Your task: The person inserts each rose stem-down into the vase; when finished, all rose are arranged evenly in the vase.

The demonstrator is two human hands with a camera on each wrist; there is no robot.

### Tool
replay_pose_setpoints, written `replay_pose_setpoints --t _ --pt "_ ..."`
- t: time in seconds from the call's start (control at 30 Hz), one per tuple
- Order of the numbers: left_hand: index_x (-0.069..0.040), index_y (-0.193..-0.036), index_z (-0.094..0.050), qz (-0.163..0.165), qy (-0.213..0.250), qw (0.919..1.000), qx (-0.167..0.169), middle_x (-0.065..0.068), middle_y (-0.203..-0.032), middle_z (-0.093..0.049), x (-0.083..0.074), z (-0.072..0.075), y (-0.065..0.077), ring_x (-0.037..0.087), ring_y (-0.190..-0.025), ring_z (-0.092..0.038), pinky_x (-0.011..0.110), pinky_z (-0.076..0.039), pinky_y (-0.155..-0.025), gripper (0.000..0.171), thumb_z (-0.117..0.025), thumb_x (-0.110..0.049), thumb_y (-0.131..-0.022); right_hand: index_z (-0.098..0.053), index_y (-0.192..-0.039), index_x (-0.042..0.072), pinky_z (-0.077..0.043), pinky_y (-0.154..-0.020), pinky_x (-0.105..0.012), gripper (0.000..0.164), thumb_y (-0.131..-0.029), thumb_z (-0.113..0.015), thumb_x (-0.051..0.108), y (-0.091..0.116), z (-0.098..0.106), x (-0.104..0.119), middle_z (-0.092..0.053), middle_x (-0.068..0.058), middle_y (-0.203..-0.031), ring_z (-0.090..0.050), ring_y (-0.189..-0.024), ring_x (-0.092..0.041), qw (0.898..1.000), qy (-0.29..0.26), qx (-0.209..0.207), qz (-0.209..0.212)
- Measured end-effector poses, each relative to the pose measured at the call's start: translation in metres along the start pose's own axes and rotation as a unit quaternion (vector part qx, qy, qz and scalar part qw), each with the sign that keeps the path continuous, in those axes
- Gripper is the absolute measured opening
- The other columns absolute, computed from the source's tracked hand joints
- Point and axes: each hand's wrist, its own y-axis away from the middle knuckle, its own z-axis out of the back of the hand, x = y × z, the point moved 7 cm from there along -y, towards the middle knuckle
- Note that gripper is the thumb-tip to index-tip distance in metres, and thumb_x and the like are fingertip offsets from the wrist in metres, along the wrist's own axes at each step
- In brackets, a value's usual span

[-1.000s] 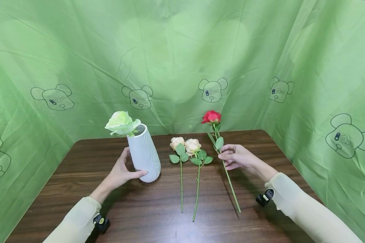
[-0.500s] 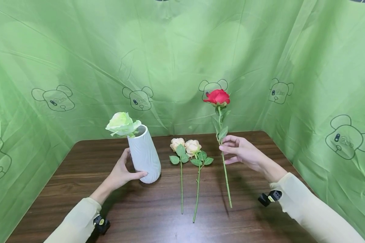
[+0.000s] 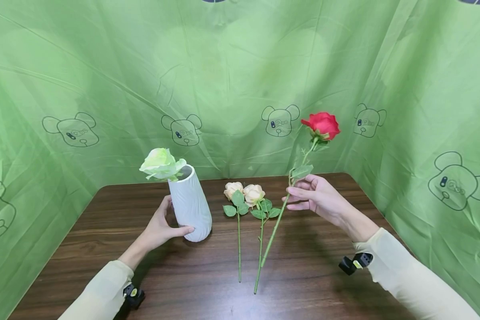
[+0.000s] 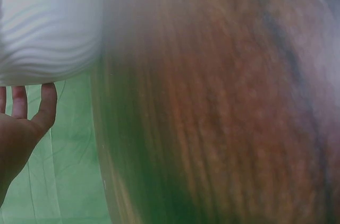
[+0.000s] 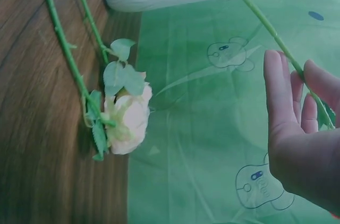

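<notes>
My left hand [image 3: 158,227] grips the lower part of a white wavy-ribbed vase [image 3: 192,206], thumb across its front. The left wrist view shows fingertips [image 4: 49,94] against the vase's side. A pale green rose [image 3: 160,163] leans out of the vase mouth to the left; its stem is hidden inside. My right hand [image 3: 322,199] pinches a red rose [image 3: 323,124] by its stem, between thumb and fingers. The rose is held up and tilted, bloom to the upper right, stem end toward the lower left. That stem crosses the view of one cream rose's stem.
Two cream roses, the left one [image 3: 234,190] and the right one [image 3: 254,194], lie side by side on the dark wooden table [image 3: 176,280] between the hands. A green curtain [image 3: 232,80] with printed bear heads hangs behind and at both sides.
My right hand has raised the red rose off the table and tilted it, bloom swinging right and stem end swinging left. The left hand and vase have stayed put.
</notes>
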Motion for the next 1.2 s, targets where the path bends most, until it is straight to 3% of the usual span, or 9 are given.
replay_pose_setpoints --t 0.23,0.4,0.73,0.93,1.2 --pt "-0.015 -0.146 -0.039 -0.004 -0.003 1.0 0.001 0.005 -0.13 -0.059 0.002 0.0 -0.001 0.016 -0.118 -0.057 0.03 -0.046 -0.099 0.096 -0.096 -0.01 -0.069 -0.065 -0.109 0.0 -0.055 -0.087 -0.047 0.011 -0.099 -0.061 -0.003 0.001 -0.009 0.014 -0.071 -0.013 -0.1 -0.073 -0.097 -0.029 1.0 -0.021 0.011 0.02" --pt "-0.015 -0.146 -0.039 -0.005 -0.003 1.0 0.002 0.005 -0.13 -0.059 0.001 0.0 -0.001 0.016 -0.118 -0.057 0.03 -0.046 -0.099 0.096 -0.095 -0.01 -0.069 -0.07 -0.108 0.001 -0.056 -0.086 -0.045 0.014 -0.099 -0.06 -0.004 0.003 -0.017 0.026 -0.072 -0.013 -0.102 -0.073 -0.097 -0.028 0.999 -0.013 0.027 0.044" --pt "-0.016 -0.146 -0.038 -0.006 0.004 1.0 0.004 0.006 -0.131 -0.058 0.002 0.0 0.0 0.017 -0.119 -0.056 0.032 -0.047 -0.098 0.095 -0.095 -0.009 -0.07 -0.062 -0.113 -0.002 -0.052 -0.091 -0.051 0.015 -0.098 -0.062 -0.003 0.0 -0.036 0.062 -0.07 -0.017 -0.11 -0.071 -0.105 -0.032 0.992 -0.027 0.057 0.106" --pt "-0.016 -0.147 -0.038 -0.004 0.006 1.0 0.005 0.006 -0.132 -0.057 0.002 0.0 0.0 0.019 -0.121 -0.055 0.033 -0.047 -0.099 0.095 -0.094 -0.009 -0.071 -0.059 -0.113 0.001 -0.051 -0.092 -0.053 0.017 -0.097 -0.066 -0.001 -0.004 -0.048 0.08 -0.07 -0.016 -0.11 -0.07 -0.106 -0.033 0.99 -0.024 0.059 0.123" --pt "-0.015 -0.146 -0.037 -0.006 0.012 0.9999 0.009 0.008 -0.131 -0.057 0.003 -0.001 -0.001 0.02 -0.118 -0.058 0.033 -0.049 -0.097 0.095 -0.094 -0.007 -0.071 -0.066 -0.112 0.0 -0.052 -0.093 -0.052 0.017 -0.096 -0.068 0.001 -0.016 -0.062 0.092 -0.07 -0.017 -0.11 -0.069 -0.109 -0.034 0.989 -0.019 0.07 0.13"
